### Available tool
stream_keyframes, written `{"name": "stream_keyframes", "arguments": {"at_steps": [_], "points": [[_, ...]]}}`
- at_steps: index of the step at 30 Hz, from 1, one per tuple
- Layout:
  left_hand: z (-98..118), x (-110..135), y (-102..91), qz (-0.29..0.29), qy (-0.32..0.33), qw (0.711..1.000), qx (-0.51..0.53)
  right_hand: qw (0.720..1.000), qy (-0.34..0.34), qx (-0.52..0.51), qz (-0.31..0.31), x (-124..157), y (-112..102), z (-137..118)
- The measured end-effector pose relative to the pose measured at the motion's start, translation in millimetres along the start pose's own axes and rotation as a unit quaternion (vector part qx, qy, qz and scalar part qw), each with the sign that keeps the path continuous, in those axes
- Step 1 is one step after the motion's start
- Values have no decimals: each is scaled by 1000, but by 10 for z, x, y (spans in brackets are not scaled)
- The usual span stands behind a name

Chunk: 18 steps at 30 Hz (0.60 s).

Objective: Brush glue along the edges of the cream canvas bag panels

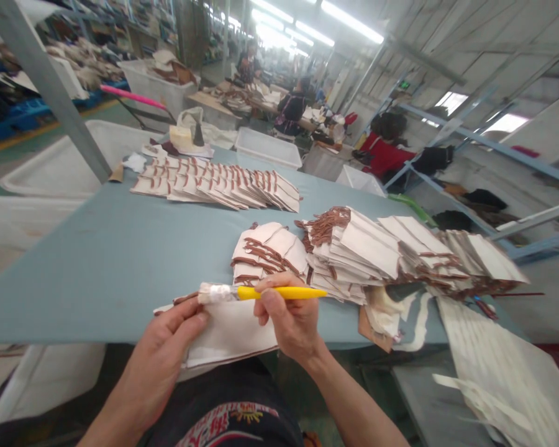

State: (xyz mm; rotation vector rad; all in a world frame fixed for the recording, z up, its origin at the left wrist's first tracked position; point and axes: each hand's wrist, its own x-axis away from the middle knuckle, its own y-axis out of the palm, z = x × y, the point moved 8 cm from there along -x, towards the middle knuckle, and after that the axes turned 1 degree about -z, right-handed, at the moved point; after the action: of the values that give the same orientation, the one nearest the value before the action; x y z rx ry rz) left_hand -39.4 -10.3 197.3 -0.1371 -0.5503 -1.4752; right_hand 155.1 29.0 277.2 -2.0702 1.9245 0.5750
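A paintbrush (284, 293) with a yellow handle and whitish bristles is pinched in my right hand (289, 316). Its bristles touch or hover at the brown-edged end of a white fabric piece (235, 332), just above my left thumb. My left hand (168, 347) grips that piece by its left end, thumb on top, at the table's front edge. The left fingertips are partly hidden. Just beyond my hands lies a fanned pile of white pieces with brown edges (270, 251). To its right sits a taller stack of similar pieces (358, 245).
Long overlapping rows of pieces (214, 183) lie at the back of the blue-grey table (112, 254). More stacks (423, 248) and scraps (386, 316) are at right. A metal post (56, 87) rises at left. White bins (268, 149) stand behind; people work farther off.
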Motion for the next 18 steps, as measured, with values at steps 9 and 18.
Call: {"name": "stream_keyframes", "arguments": {"at_steps": [9,18], "points": [[59,-24,11,12,29,999,-38,999,-14,4,48,32,-42,14],[167,99,-42,65,167,954,-240,977,-92,185,58,-34,-58,283]]}}
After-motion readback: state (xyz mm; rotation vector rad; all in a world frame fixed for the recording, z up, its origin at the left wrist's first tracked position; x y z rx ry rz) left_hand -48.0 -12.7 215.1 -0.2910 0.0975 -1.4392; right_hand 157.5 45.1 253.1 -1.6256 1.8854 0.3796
